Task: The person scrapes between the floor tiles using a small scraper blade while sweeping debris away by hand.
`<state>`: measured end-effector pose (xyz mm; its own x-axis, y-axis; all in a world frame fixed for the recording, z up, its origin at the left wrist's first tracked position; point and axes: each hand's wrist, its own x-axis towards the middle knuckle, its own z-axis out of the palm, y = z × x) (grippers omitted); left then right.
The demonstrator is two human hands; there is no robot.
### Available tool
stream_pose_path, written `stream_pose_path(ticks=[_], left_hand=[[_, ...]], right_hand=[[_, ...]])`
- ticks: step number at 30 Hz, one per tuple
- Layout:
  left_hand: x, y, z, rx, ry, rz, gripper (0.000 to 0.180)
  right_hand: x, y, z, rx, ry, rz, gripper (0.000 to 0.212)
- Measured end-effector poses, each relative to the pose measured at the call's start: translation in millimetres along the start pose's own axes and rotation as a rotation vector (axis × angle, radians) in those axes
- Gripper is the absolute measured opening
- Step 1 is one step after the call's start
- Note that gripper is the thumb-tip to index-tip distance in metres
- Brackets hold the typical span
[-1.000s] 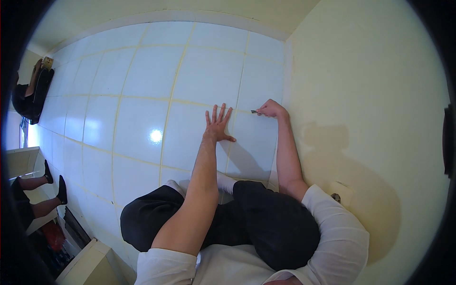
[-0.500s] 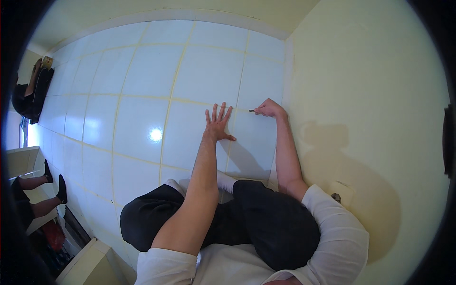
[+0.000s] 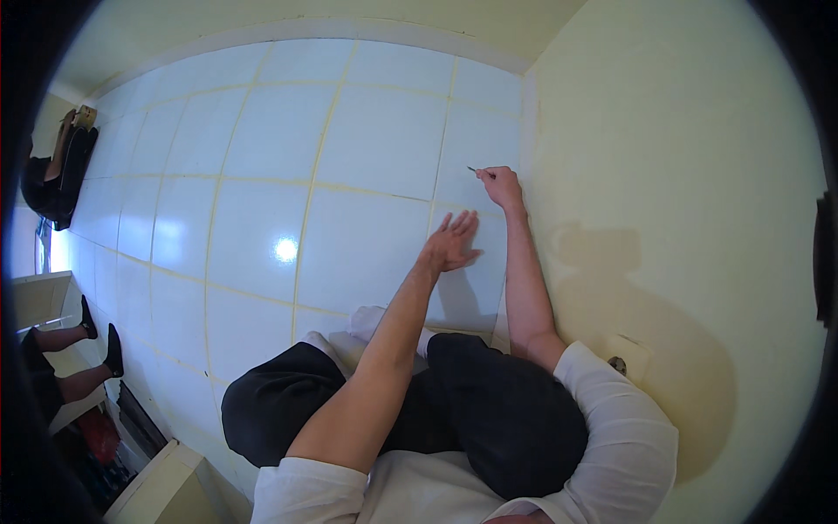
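Observation:
My right hand [image 3: 502, 187] is closed around a small thin tool [image 3: 472, 169] with a dark, narrow tip pointing left; my fingers hide most of it, so its kind is unclear. The hand is close to the right wall, over a white floor tile [image 3: 476, 131]. Nearer to me and to the left, my left hand [image 3: 452, 241] is open and empty, its fingers stretched out and slightly smeared by motion. It hovers over or rests on the tiles near a joint; I cannot tell whether it touches. Yellowish grout lines [image 3: 307, 218] run between the tiles, some of them darker and thinner.
A cream wall [image 3: 663, 131] rises close on my right, with a fitting [image 3: 618, 364] low on it. My bent legs [image 3: 515, 410] in black trousers are in front of me. At the far left are another person's feet in black shoes [image 3: 114, 351], a dark bag-like object [image 3: 74, 179] and a pale cabinet [image 3: 166, 485].
My left hand has shifted right and toward me, its fingers now pointing to the upper right. My right hand has moved farther away along the wall, still gripping the small tool.

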<state>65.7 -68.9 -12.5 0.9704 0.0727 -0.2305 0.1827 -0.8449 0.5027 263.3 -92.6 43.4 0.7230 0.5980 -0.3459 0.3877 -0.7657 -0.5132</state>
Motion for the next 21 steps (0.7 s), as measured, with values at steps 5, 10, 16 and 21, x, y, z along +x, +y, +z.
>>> stream_pose_path(ticks=[5, 10, 16, 21], left_hand=[[4, 0, -5, -0.060, -0.022, 0.015, 0.076], [-8, -21, -11, 0.076, 0.212, -0.297, 0.077], [-12, -20, -33, -0.011, 0.207, -0.624, 0.085], [-11, -21, -5, 0.120, 0.293, -0.449, 0.085]], right_hand=[[2, 4, -9, -0.056, 0.034, 0.013, 0.035], [10, 10, -10, -0.115, -0.086, -0.026, 0.035], [19, 37, -8, -0.331, -0.273, 0.031, 0.037], [21, 30, -4, -0.312, -0.141, 0.127, 0.036]])
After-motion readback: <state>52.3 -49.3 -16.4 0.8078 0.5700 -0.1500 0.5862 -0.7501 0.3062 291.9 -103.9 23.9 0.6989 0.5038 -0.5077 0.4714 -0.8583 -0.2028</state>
